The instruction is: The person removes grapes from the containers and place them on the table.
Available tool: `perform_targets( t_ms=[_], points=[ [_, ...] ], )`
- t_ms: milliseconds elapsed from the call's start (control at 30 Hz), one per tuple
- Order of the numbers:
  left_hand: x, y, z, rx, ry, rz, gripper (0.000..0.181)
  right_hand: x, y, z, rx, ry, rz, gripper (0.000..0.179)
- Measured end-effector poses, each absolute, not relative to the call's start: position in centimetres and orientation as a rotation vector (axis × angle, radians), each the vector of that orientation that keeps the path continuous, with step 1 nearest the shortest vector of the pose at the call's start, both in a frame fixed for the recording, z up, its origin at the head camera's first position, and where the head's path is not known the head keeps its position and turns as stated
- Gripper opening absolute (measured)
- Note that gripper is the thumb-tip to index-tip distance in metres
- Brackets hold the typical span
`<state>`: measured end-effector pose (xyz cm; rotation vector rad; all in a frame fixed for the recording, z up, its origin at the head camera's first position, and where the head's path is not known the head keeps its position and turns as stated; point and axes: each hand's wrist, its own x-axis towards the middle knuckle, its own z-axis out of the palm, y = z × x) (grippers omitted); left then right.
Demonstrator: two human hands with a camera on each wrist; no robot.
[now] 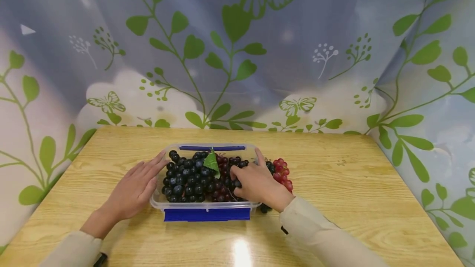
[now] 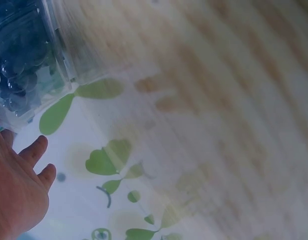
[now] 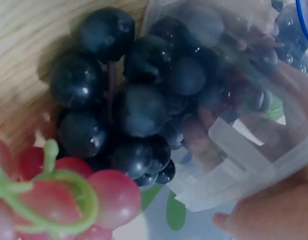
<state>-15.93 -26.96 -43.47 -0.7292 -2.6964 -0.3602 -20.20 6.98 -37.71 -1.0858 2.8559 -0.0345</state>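
A clear plastic box (image 1: 185, 206) with blue latches stands on the table, filled with black grapes (image 1: 185, 178), dark red grapes (image 1: 219, 195) and a green leaf (image 1: 211, 162). My left hand (image 1: 136, 189) rests against the box's left side, its fingers straight along the rim. Inside the right end, my right hand (image 1: 257, 182) holds a bunch of dark grapes (image 1: 237, 162) with curled fingers, while one finger lies out over the rim. The right wrist view shows those fingers (image 3: 196, 137) through the plastic; my palm hides part of the bunch.
Just outside the box's right wall lie more black grapes (image 3: 139, 110) and a bunch of red grapes (image 1: 285, 178) with a green stem (image 3: 86, 200). Beneath is a wood-grain table (image 1: 352, 193). A patterned curtain (image 1: 297, 52) hangs around its back and sides.
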Motion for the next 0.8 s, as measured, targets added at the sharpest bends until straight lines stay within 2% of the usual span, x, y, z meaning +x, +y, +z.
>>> perform_targets(
  t_ms=[233, 800],
  points=[
    [-15.69, -26.96, -43.53, -0.714, -2.718, -0.377, 0.051, -20.48, 7.53, -38.00, -1.224, 2.871, -0.108, 0.015],
    [-15.93, -26.92, -43.58, -0.717, -2.712, -0.378, 0.053, -20.56, 8.03, -38.07, -1.265, 2.967, -0.140, 0.015]
  ],
)
